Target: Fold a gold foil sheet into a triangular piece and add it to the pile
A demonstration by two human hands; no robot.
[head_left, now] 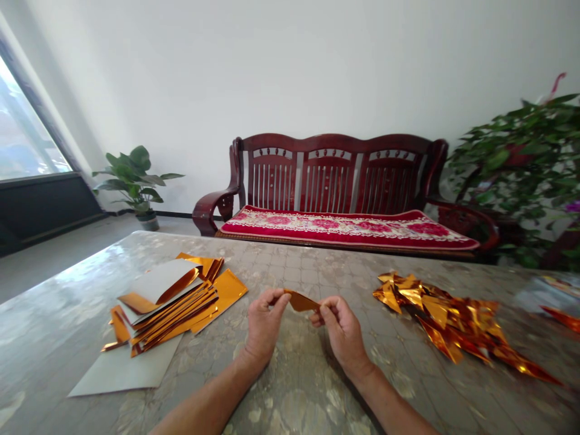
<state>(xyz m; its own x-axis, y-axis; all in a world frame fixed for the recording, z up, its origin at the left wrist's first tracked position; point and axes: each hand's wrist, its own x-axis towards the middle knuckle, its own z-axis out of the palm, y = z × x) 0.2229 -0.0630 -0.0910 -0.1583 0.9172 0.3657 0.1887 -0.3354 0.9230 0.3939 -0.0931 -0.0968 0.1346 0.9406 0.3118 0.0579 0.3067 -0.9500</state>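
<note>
A small piece of gold foil paper point(301, 301) is stretched between both hands above the table. My left hand point(266, 320) pinches its left end between thumb and fingers. At the other end, my right hand point(339, 329) grips it the same way. To the left lies a stack of gold foil paper sheets point(176, 311), some with their pale backs up and edges curled. On the right is a pile of folded gold foil pieces point(444, 311), pointed and shiny.
The table point(299, 386) has a patterned, glossy cover. Beyond it stands a dark red wooden bench point(326, 175) with a red floral cushion point(348, 226). Potted plants point(136, 175) stand on both sides. A clear plastic bag point(539, 293) sits at the table's right edge.
</note>
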